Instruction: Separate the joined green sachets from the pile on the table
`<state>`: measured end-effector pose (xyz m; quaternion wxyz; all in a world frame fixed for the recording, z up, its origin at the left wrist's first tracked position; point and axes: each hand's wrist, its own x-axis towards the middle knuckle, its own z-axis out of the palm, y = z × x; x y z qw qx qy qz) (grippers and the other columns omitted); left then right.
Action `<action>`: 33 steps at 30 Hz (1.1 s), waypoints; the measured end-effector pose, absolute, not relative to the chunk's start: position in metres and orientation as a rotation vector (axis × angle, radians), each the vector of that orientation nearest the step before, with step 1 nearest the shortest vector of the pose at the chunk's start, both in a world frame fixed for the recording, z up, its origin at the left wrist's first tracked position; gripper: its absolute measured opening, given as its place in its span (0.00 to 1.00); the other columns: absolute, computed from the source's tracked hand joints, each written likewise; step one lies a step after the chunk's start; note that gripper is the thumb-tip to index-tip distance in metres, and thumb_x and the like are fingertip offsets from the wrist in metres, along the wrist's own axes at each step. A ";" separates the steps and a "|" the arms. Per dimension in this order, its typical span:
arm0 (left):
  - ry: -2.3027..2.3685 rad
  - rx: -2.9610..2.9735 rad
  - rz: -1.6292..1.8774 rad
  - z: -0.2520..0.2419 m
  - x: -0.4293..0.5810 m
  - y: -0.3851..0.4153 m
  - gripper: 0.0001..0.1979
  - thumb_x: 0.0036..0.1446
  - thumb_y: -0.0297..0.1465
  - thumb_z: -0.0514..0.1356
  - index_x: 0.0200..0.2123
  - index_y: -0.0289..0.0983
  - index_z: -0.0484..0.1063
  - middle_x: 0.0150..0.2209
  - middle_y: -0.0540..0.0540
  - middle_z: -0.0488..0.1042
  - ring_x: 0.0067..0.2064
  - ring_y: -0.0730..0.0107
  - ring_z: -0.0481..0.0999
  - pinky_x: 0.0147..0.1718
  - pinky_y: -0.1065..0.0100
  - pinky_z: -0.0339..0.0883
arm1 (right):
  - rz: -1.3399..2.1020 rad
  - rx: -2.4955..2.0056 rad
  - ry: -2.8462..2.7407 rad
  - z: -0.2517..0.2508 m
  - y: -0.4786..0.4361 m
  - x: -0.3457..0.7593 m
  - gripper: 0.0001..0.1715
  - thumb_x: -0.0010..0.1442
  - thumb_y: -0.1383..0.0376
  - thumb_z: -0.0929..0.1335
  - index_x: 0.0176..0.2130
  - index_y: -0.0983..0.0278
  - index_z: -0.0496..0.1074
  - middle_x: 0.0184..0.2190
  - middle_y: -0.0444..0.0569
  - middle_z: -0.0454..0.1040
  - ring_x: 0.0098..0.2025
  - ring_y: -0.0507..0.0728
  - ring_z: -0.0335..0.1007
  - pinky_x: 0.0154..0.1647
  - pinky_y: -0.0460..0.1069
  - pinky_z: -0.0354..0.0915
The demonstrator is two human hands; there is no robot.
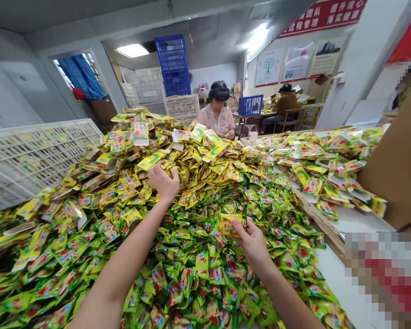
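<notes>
"What stands at the far left?"

"A white crate (pixel 44 127), slatted and tilted against the heap. Next, a yellow box (pixel 150 161) lies on the slope, just above the left hand (pixel 165 180)."

"And the fingers of that hand?"

"Partly spread, the thumb well clear of the others, nothing visible between them. Whether the fingertips touch the box, I cannot tell from here."

"In the middle?"

"Yellow packets (pixel 192 194) banked above a broad spread of green packets (pixel 201 265). Behind the bank sits a co-worker (pixel 216 119), head bent. Nearer us, one yellow packet (pixel 228 225) is raised over the green ones — pinched between the thumb and fingers of the right hand (pixel 255 246), closed firmly enough to keep it up."

"Further right?"

"A wooden strip (pixel 320 226) edging the heap, more boxes (pixel 311 186) beyond it, then a brown cardboard sheet (pixel 393 164)."

"Which step is in hand?"

"Picking by hand, I judge: one packet secured at right, the left hand reaching at the slope."

"What does the next move call for?"

"At left, a narrow pinch on a single piece — lightly, since the loose slope could slide; at right, a steady hold."
</notes>
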<state>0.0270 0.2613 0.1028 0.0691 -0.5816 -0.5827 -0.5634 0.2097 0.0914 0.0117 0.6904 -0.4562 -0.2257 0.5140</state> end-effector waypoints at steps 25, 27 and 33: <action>-1.645 -2.679 -0.791 0.031 0.051 0.094 0.27 0.46 0.38 0.62 0.49 0.38 0.60 0.38 0.44 0.75 0.37 0.56 0.77 0.34 0.63 0.68 | 0.383 -0.927 -0.735 0.012 0.084 0.222 0.16 0.52 0.57 0.72 0.39 0.63 0.71 0.34 0.47 0.77 0.35 0.54 0.74 0.39 0.49 0.69; -1.589 -2.610 -0.858 0.024 0.050 0.095 0.27 0.48 0.38 0.61 0.51 0.40 0.59 0.40 0.45 0.75 0.38 0.58 0.77 0.35 0.64 0.68 | 0.324 -0.938 -0.925 0.015 0.076 0.215 0.14 0.53 0.60 0.71 0.40 0.62 0.72 0.35 0.47 0.77 0.35 0.54 0.74 0.37 0.48 0.69; -1.337 -2.569 -0.981 0.005 0.036 0.096 0.24 0.53 0.38 0.58 0.52 0.39 0.58 0.40 0.43 0.75 0.37 0.59 0.77 0.31 0.64 0.68 | 0.576 -1.160 -1.399 0.022 0.068 0.206 0.11 0.51 0.62 0.72 0.37 0.60 0.76 0.35 0.48 0.79 0.38 0.58 0.74 0.42 0.52 0.69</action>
